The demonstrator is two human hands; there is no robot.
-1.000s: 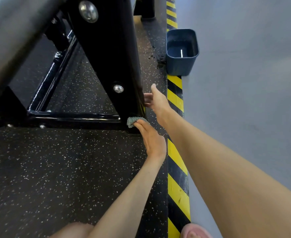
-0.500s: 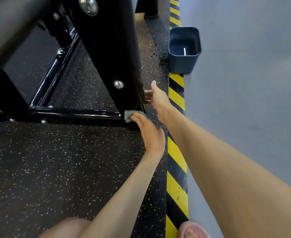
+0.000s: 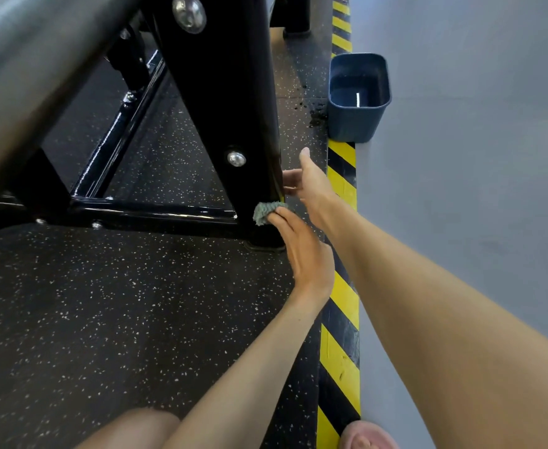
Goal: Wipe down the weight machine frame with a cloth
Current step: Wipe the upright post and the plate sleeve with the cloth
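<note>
Cloth [image 3: 266, 212] slightly rightward on post [image 3: 220, 102], bin [image 3: 353, 124] beyond.

I see the weight machine frame [image 3: 220, 108] as glossy black steel. A broad upright post leans slightly, with two silver bolts [image 3: 236, 158] on its face, and a low rail [image 3: 156, 212] meets it near the base. The cloth [image 3: 266, 212] is small, grey-green and nubby. It is bunched against the post's lower right edge, pinched by the fingers of my left hand [image 3: 305, 254].
</note>
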